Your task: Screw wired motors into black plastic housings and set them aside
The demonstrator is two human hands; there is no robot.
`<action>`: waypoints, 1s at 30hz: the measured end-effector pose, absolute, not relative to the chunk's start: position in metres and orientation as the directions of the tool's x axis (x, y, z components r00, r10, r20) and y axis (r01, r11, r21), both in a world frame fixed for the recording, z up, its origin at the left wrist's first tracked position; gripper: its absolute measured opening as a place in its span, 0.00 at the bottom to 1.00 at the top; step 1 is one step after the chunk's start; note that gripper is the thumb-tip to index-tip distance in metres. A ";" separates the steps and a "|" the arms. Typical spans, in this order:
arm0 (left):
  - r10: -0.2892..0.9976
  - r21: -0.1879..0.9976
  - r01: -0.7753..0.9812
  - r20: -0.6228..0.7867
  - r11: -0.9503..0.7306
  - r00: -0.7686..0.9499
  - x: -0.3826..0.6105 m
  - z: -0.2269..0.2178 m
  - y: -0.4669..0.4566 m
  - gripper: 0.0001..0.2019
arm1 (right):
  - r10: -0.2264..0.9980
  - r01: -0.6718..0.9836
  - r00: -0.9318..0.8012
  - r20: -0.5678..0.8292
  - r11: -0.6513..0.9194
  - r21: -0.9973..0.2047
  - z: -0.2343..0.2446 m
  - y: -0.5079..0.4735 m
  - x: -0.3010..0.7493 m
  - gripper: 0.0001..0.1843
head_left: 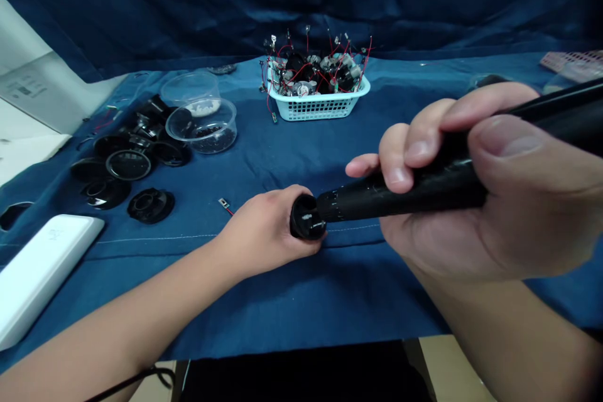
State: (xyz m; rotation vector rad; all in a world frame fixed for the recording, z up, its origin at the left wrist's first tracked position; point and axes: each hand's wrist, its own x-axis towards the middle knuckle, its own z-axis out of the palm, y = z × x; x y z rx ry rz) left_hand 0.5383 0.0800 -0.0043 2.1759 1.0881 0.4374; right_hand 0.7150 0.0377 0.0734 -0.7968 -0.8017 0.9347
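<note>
Right fingers [421, 146] hold black driver [447, 183], collar marks [336, 197] unreadable; left fingers [298, 193] wrap black part [308, 220]

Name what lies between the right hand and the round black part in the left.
The head view shows the narrow front of the black tool between the right hand, which grips it, and the round black part in the left hand.

Two hands show: the left hand [271, 226] at centre, the right hand [513, 220] at right. There is one black tool [438, 191] at right, one black cup [308, 218] at centre, one blue basket [318, 108] at top centre, two clear tubs [228, 116] upper left, one white box [49, 267] lower left. Black parts [129, 164] at left overlap beyond counting.
</note>
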 end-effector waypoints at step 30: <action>0.780 0.655 0.566 0.058 -0.501 0.624 0.538 -0.007 0.081 0.10 | 0.924 -0.307 0.298 0.238 0.329 -0.893 0.079 0.039 0.718 0.22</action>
